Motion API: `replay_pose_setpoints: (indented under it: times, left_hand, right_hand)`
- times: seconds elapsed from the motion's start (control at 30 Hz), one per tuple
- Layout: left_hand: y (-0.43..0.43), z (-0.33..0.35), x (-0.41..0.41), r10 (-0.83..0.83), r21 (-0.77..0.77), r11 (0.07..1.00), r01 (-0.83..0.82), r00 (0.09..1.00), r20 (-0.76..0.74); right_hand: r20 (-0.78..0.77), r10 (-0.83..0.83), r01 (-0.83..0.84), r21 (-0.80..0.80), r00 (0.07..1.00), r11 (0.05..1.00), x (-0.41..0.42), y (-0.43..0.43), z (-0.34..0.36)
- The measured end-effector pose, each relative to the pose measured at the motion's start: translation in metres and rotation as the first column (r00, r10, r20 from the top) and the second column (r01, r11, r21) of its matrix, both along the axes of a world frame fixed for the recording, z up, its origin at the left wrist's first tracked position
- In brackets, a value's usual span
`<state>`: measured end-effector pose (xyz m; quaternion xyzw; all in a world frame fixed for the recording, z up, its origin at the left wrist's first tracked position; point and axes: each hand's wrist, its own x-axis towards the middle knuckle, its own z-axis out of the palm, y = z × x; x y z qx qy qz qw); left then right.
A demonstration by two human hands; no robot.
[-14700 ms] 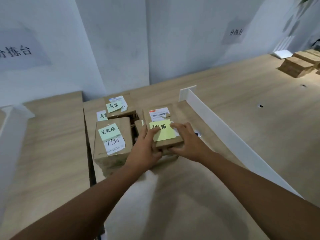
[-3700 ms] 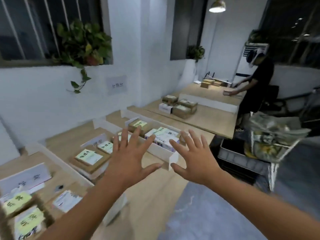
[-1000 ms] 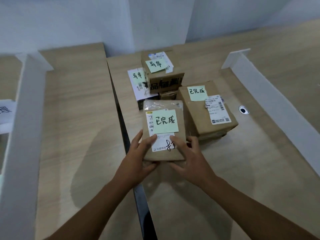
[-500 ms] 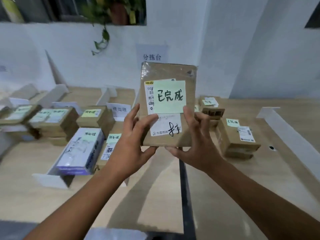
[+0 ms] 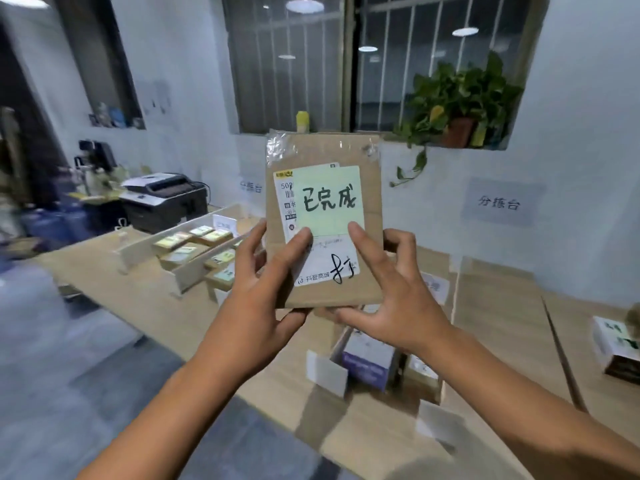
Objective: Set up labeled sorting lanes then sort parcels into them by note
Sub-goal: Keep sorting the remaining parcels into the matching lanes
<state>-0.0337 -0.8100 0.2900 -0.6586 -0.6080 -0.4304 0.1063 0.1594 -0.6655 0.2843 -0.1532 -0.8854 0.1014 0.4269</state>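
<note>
I hold a flat brown parcel (image 5: pixel 372 216) upright at chest height, its face toward me. A pale green handwritten note (image 5: pixel 327 200) sits on its white shipping label. My left hand (image 5: pixel 258 306) grips the lower left edge, thumb on the label. My right hand (image 5: pixel 394 299) grips the lower right edge, thumb beside the note. Below and behind the parcel, white dividers (image 5: pixel 327 374) mark lanes on the wooden table (image 5: pixel 145 296). Several noted parcels (image 5: pixel 188 244) lie in the far left lanes.
A purple and white box (image 5: pixel 369 362) lies in the lane under my hands. Another box (image 5: pixel 614 344) sits at the right edge. A printer (image 5: pixel 162 199) stands beyond the table's far left end. Wall signs (image 5: pixel 498 202) hang behind; grey floor lies to the left.
My view has swung left and up since half a second ago; the parcel stays raised in both hands. A second ago it lay on the table with my hands taking hold of it.
</note>
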Motion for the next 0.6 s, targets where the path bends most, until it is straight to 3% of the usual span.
replay_pose_setpoints:
  times: [0.3, 0.6]
  left_hand:
    - [-0.098, 0.015, -0.257, 0.247, -0.058, 0.967, -0.247, 0.969, -0.004]
    - [-0.087, -0.035, -0.496, 0.320, -0.109, 0.945, -0.308, 0.941, 0.113]
  right_hand:
    - [-0.060, 0.220, -0.223, -0.044, 0.974, 0.974, -0.303, -0.059, 0.005]
    - [0.003, 0.298, -0.296, -0.099, 0.955, 0.950, -0.560, -0.038, -0.041]
